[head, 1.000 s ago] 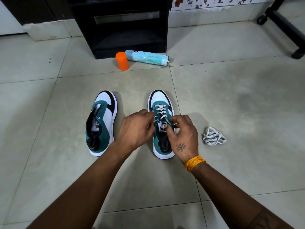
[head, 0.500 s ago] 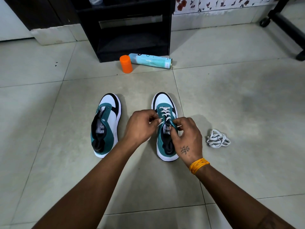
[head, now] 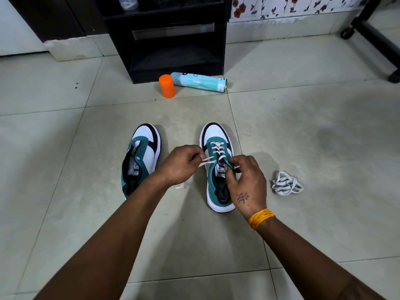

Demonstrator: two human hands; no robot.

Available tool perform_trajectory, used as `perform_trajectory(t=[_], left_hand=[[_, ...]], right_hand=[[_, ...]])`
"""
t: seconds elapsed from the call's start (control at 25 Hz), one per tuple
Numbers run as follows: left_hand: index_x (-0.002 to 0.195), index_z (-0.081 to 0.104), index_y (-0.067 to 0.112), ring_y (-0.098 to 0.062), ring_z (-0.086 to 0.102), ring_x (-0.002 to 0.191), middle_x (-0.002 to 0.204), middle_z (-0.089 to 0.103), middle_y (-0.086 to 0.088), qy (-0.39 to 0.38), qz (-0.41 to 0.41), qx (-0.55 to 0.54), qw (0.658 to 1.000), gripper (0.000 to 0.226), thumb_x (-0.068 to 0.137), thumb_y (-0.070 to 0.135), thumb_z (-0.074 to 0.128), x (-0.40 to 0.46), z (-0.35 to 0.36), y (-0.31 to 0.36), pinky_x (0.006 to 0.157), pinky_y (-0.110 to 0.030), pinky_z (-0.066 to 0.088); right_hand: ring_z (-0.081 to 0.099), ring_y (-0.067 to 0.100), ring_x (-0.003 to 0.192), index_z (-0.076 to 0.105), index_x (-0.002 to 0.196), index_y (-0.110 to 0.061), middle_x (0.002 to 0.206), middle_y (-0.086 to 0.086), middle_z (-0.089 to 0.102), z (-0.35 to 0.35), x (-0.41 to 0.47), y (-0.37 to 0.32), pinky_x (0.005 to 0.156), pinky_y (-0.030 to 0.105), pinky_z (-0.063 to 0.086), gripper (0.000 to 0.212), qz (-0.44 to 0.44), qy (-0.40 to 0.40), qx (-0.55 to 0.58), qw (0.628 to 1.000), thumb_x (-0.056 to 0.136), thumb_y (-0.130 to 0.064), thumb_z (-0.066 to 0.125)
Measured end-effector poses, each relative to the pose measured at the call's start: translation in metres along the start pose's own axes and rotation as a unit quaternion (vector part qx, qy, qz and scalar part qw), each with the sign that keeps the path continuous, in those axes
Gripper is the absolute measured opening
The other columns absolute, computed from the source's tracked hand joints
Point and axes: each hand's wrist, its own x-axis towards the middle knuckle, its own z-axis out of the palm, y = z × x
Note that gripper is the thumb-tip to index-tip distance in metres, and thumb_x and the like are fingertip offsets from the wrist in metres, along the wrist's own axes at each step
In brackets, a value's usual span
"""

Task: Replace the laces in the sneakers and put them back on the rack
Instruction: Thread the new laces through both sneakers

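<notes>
White lace [head: 216, 148] is threaded through the lower eyelets of the right-side sneaker [head: 218, 169], which stands on the tiled floor [head: 303, 137] in front of the person. Left hand [head: 180, 164] has its fingers curled round one free lace end, drawn out to the left of the shoe. Right hand [head: 245, 180] pinches at the eyelet edge near the tongue, fingers bent over the shoe's right side; the other lace end is likely in that pinch, not clearly visible. Second sneaker [head: 140, 161] lies just to the left, unlaced, eyelets bare. Spare lace bundle [head: 286, 184] sits on the floor right of the laced shoe, apart from it. Black rack [head: 173, 46] stands behind, with an orange cap [head: 167, 85] and a spray can [head: 200, 81] lying at its foot.

Step in hand, as I judge it: lacing the upper eyelets. To do it well: keep the shoe pinned with the right hand, feed the tip flat without twist, pull both ends even, keep crossings snug but not puckering the tongue.
</notes>
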Motion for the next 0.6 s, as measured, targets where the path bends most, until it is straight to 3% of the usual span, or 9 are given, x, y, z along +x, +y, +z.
perform_trajectory(t=[0.08, 0.2, 0.36, 0.52, 0.6], left_hand=[[0.087, 0.067, 0.006, -0.005, 0.045, 0.058, 0.06, 0.051, 0.011, -0.045, -0.002, -0.033, 0.998, 0.029, 0.103, 0.03, 0.063, 0.0, -0.009, -0.002, 0.059, -0.026, 0.038], [0.084, 0.07, 0.013, -0.006, 0.048, 0.06, 0.063, 0.055, 0.012, -0.083, -0.006, -0.059, 0.995, 0.025, 0.099, 0.033, 0.069, 0.0, -0.023, -0.004, 0.062, -0.027, 0.041], [0.081, 0.066, 0.012, -0.01, 0.054, 0.062, 0.066, 0.058, 0.005, -0.057, -0.026, -0.168, 0.984, 0.025, 0.104, 0.021, 0.06, -0.004, -0.043, 0.006, 0.066, -0.026, 0.045], [0.082, 0.067, 0.009, -0.019, 0.053, 0.059, 0.073, 0.052, -0.012, -0.045, -0.013, -0.246, 0.968, 0.031, 0.107, 0.022, 0.053, -0.01, -0.06, 0.027, 0.062, -0.028, 0.041], [0.082, 0.068, 0.01, -0.021, 0.051, 0.059, 0.073, 0.052, -0.014, -0.056, 0.005, -0.268, 0.962, 0.032, 0.107, 0.022, 0.052, -0.012, -0.065, 0.037, 0.061, -0.03, 0.041]], right_hand=[[0.065, 0.015, 0.084, 0.063, 0.104, -0.023, 0.101, -0.005, 0.061, 0.0, 0.0, -0.001, 0.069, 0.035, 0.053, 0.014, 0.001, 0.001, 0.0, 1.0, 0.092, -0.021, 0.068], [0.065, 0.015, 0.084, 0.063, 0.105, -0.023, 0.101, -0.005, 0.061, -0.001, 0.0, -0.003, 0.069, 0.035, 0.054, 0.014, 0.005, 0.0, -0.003, 1.0, 0.092, -0.022, 0.069], [0.065, 0.016, 0.086, 0.063, 0.104, -0.027, 0.1, -0.007, 0.061, -0.004, 0.0, -0.003, 0.069, 0.034, 0.053, 0.014, 0.015, -0.013, -0.007, 1.0, 0.091, -0.029, 0.069], [0.057, 0.015, 0.096, 0.069, 0.101, -0.026, 0.097, -0.008, 0.064, -0.013, 0.006, -0.02, 0.075, 0.029, 0.043, 0.033, 0.027, -0.002, -0.003, 1.0, 0.087, -0.055, 0.06], [0.061, 0.017, 0.094, 0.069, 0.104, -0.024, 0.097, -0.008, 0.066, -0.02, 0.017, -0.039, 0.077, 0.032, 0.047, 0.028, -0.004, 0.011, 0.036, 0.999, 0.09, -0.048, 0.061]])
